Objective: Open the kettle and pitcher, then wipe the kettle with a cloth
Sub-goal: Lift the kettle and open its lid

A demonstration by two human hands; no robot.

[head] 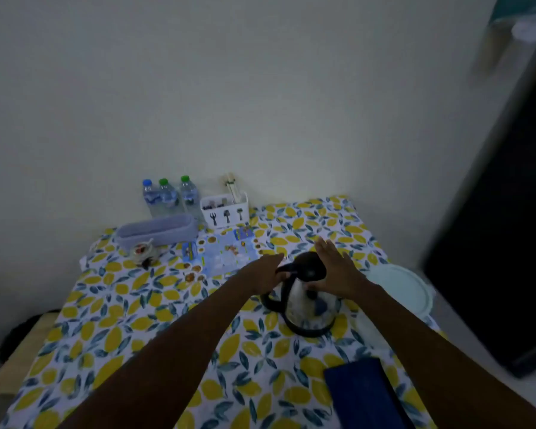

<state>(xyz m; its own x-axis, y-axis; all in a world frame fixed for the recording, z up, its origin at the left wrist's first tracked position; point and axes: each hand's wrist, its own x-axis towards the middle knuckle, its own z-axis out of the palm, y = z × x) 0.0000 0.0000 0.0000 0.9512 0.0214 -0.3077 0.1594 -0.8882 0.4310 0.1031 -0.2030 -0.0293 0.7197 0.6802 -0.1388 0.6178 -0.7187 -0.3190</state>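
A steel kettle (311,308) with a black lid, handle and base stands on the lemon-print tablecloth (155,329), right of centre. My left hand (260,274) rests on the top of the kettle's black handle, fingers around it. My right hand (338,267) is at the kettle's right side by the lid, fingers spread and pointing away. A folded dark blue cloth (361,394) lies near the front edge, partly under my right forearm. A pale round lidded container (406,289), perhaps the pitcher, sits to the right of the kettle.
Three water bottles (167,195) stand against the wall. Beside them are a white cutlery holder (225,212), a grey oblong basket (158,232), a printed leaflet (223,252) and a small cluttered dish (143,252). A dark cabinet (514,243) stands at the right.
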